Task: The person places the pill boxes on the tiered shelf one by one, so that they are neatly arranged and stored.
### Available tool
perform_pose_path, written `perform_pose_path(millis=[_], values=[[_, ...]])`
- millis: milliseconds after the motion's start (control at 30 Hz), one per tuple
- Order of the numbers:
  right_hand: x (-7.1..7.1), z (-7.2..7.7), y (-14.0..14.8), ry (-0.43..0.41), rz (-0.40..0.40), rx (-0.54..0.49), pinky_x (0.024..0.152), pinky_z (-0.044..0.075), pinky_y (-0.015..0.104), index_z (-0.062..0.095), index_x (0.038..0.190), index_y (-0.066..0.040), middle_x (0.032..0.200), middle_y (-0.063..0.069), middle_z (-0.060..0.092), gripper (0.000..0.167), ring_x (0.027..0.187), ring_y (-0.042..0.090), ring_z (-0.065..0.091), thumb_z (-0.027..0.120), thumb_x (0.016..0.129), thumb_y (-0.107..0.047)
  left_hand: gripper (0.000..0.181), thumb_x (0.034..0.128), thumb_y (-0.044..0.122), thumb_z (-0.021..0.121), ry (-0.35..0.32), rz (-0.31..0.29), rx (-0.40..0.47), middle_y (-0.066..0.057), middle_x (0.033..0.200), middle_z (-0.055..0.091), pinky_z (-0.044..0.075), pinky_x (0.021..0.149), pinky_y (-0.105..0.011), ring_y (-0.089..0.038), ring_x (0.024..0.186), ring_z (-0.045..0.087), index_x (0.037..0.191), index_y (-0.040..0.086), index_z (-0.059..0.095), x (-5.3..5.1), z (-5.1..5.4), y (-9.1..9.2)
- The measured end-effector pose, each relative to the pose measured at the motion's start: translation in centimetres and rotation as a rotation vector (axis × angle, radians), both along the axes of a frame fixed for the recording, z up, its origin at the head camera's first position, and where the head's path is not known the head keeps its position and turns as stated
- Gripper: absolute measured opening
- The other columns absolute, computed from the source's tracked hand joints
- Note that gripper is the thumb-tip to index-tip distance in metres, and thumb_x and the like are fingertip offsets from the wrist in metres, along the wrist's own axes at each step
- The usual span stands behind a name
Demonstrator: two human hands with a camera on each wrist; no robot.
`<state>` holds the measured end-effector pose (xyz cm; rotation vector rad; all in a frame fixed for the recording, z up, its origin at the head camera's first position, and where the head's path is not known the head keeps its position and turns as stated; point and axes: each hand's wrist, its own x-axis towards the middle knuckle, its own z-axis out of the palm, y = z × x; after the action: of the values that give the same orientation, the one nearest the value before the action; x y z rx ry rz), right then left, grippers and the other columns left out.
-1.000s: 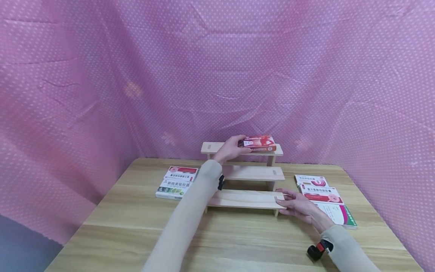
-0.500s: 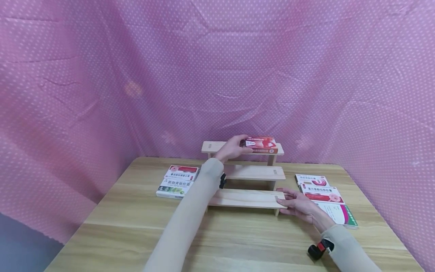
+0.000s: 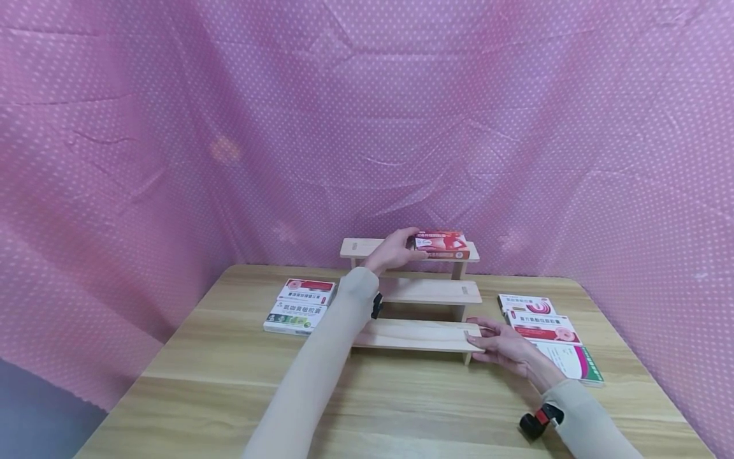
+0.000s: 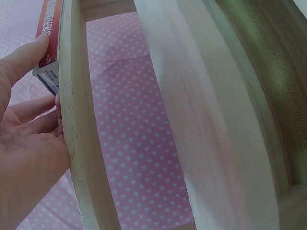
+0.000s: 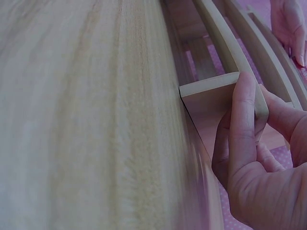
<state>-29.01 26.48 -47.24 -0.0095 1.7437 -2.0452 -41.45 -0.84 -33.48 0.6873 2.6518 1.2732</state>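
Note:
A three-tier wooden stand (image 3: 421, 291) stands on the table. On the right part of its top tier lies a red and white medicine box (image 3: 444, 242). My left hand (image 3: 392, 250) grips the left end of this box, and in the left wrist view the thumb (image 4: 29, 56) presses its printed side. My right hand (image 3: 507, 347) holds the right end of the bottom tier (image 3: 415, 335). In the right wrist view, the right hand's fingers (image 5: 243, 120) wrap that board end from both faces. The far end of the red box is out of the left wrist view.
Two white medicine boxes, one red-banded (image 3: 306, 291) and one green-printed (image 3: 292, 317), lie left of the stand, partly behind the left arm. Three more, a white one (image 3: 524, 304), a red-banded one (image 3: 545, 327) and a green-edged one (image 3: 568, 362), lie right. Behind hangs a pink dotted curtain (image 3: 367, 127).
The red medicine box has slid slightly right along the top tier with my left hand. My right hand keeps its hold on the bottom tier.

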Motion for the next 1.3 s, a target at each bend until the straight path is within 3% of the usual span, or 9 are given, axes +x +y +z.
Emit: perform_pose_path(millis=[367,700,1033,1300], values=[[0.0,-0.1,-0.2,0.000,0.003,-0.012,0.083,0.060,0.030,0.025,0.153,-0.001,0.115,0.004,0.061,0.069,0.095,0.017,0.067,0.061,0.094,-0.005,0.088,0.0825,0.018,0.079,0.000,-0.002,0.032,-0.011,0.155,0.038,0.030,0.120,-0.043,-0.030,0.144,0.035,0.154,0.009,0.028,-0.2,-0.5,-0.2],[-0.1,0.0,-0.5,-0.007,0.004,0.000,0.083,0.060,0.030,0.023,0.153,-0.001,0.115,0.004,0.060,0.070,0.095,0.017,0.067,0.061,0.095,-0.006,0.087,0.0824,0.013,0.078,-0.011,-0.026,0.060,-0.011,0.154,0.040,0.039,0.115,-0.040,-0.030,0.138,0.044,0.154,0.009,0.029,0.6,-0.4,-1.7],[0.0,0.3,-0.6,-0.017,-0.003,-0.004,0.083,0.060,0.030,0.024,0.153,-0.002,0.116,0.004,0.059,0.070,0.095,0.016,0.067,0.061,0.095,-0.005,0.056,0.0887,0.013,0.071,0.093,-0.006,0.166,-0.015,0.136,0.058,0.055,0.096,-0.033,-0.026,0.118,0.061,0.141,0.010,0.051,0.6,-1.2,-3.7],[-0.2,0.4,-0.7,-0.012,0.000,0.000,0.083,0.060,0.029,0.022,0.153,-0.001,0.115,0.004,0.059,0.070,0.094,0.015,0.067,0.061,0.095,-0.006,0.027,0.0955,0.018,0.063,0.140,0.034,0.256,-0.004,0.109,0.071,0.057,0.088,-0.031,-0.016,0.095,0.069,0.120,0.006,0.067,0.6,-1.2,-5.5]])
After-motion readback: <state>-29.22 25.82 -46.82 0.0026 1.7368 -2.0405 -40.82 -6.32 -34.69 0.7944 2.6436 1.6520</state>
